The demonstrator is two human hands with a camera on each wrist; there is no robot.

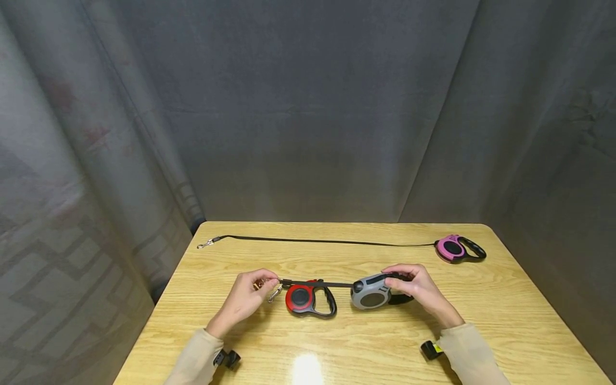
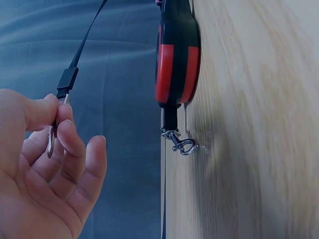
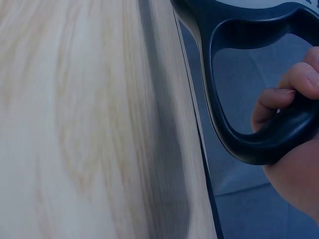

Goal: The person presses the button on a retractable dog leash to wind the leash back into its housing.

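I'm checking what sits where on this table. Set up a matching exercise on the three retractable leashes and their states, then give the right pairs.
Things:
1. grey leash
2. red leash
3. pink leash

States:
A. at the table's far edge, strap pulled out long, untouched
B. lying flat between the hands, clip close to its case
C. handle gripped by the right hand, clip pinched by the left hand

Pairs: 1-C, 2-B, 3-A

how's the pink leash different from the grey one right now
The pink leash lies untouched at the table's far edge, its black strap pulled out long. The grey leash is gripped by the right hand, its short strap pinched by the left hand. Both are retractable with black handles.
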